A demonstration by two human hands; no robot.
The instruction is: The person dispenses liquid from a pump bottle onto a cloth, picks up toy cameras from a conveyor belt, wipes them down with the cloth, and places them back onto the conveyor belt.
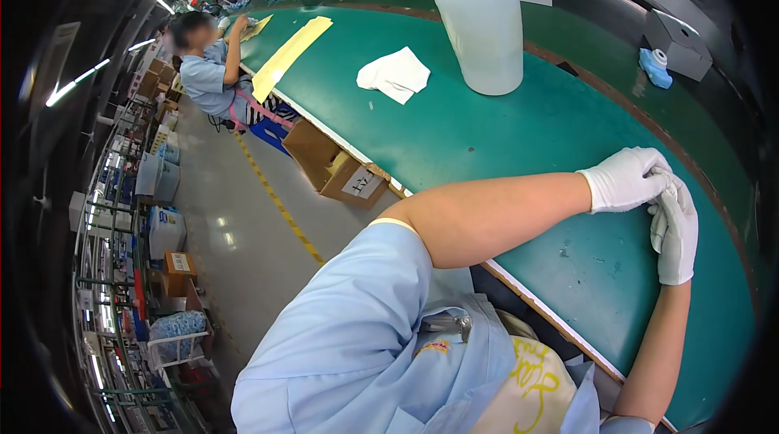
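My left hand (625,181) and my right hand (675,231), both in white gloves, meet above the green bench top at the right. The fingers of my left hand are closed against the fingers of my right hand. My right hand is curled, its fingers bent inward. Whatever lies between them, if anything, is hidden by the gloves. Further along the bench stands a large translucent bottle (487,32) with a red cap, apart from both hands. A crumpled white cloth (395,75) lies to the left of the bottle.
A yellow strip (290,56) lies along the green bench (389,138). An open cardboard box (337,168) sits by its edge. Beyond are a white box (680,44) and a blue-wrapped item (655,69) on the dark line. A co-worker (207,69) sits further along.
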